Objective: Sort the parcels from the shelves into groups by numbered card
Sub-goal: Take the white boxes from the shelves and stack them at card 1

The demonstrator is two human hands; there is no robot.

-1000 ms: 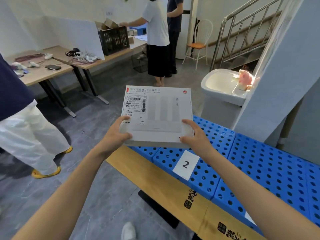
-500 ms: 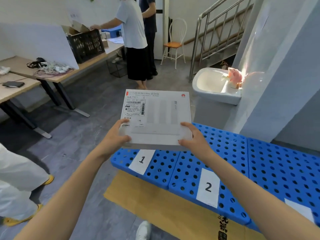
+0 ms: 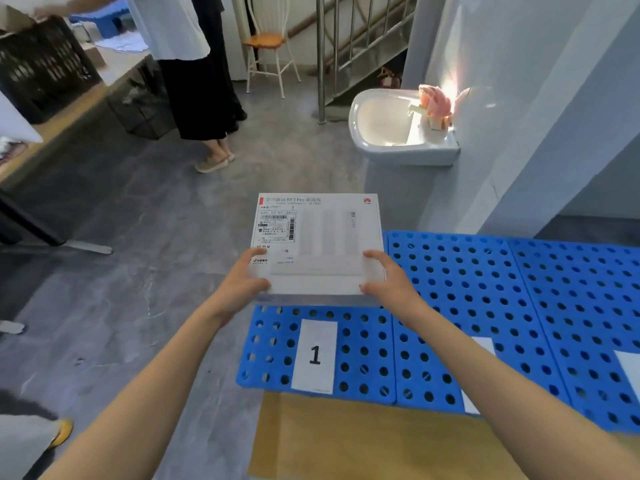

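Observation:
A flat white parcel box (image 3: pixel 322 237) with a shipping label on its top left is held level above the far part of the leftmost blue perforated panel (image 3: pixel 360 344). My left hand (image 3: pixel 244 282) grips its near left corner and my right hand (image 3: pixel 388 278) grips its near right corner, thumbs on top. A white card marked 1 (image 3: pixel 314 355) lies on that panel, just below the box. Another white card (image 3: pixel 479 372) on the second panel is mostly hidden by my right forearm.
More blue panels (image 3: pixel 571 306) run to the right, with a card edge (image 3: pixel 632 372) at the far right. Cardboard (image 3: pixel 346 441) lies in front of them. A white sink (image 3: pixel 398 133) stands behind; a person (image 3: pixel 194 71) stands at a desk (image 3: pixel 69 109) at the back left.
The view has swung left and down: the card marked 1 is now centred under the box and the card marked 2 has slid behind my right arm. Both hands keep hold of the box.

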